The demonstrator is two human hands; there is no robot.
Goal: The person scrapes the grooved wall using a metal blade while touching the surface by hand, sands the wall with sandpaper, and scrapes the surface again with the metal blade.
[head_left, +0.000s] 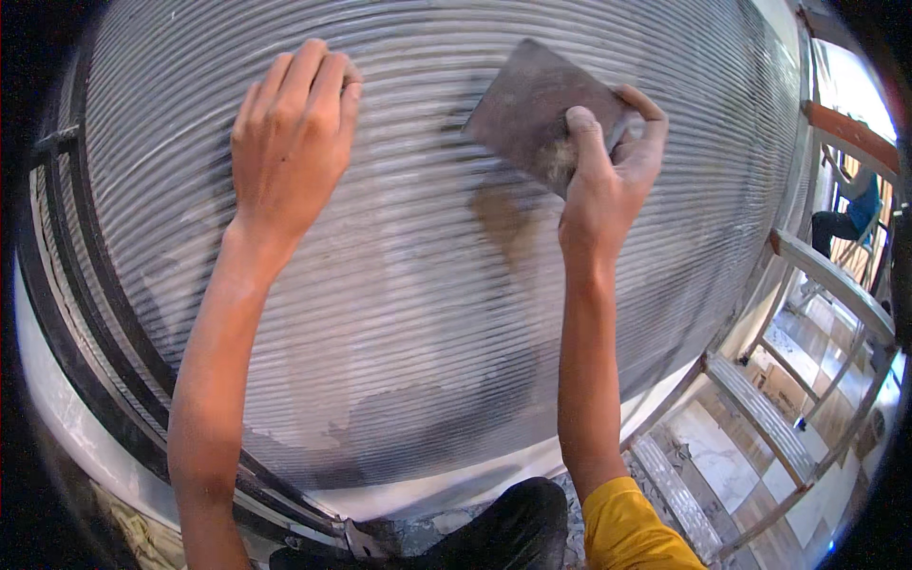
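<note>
In my right hand (613,176) is a square, dark brownish piece of sandpaper (537,104), gripped at its right corner with the thumb across its face. Pale dust coats the thumb and the sheet's lower part. The sheet tilts in front of a large grey ridged panel (408,256). My left hand (290,142) is at the panel's upper left, back of the hand toward me. Its fingers curl inward, so the fingertips and anything under them are hidden. A brownish patch and a dark, uneven stain mark the panel below the sheet.
Black metal bars (81,228) run along the panel's left edge. A ladder-like metal frame (760,418) stands at the right over a tiled floor (727,456). Farther off at the right, a person in blue (860,204) sits. My dark-clothed leg (513,527) shows below.
</note>
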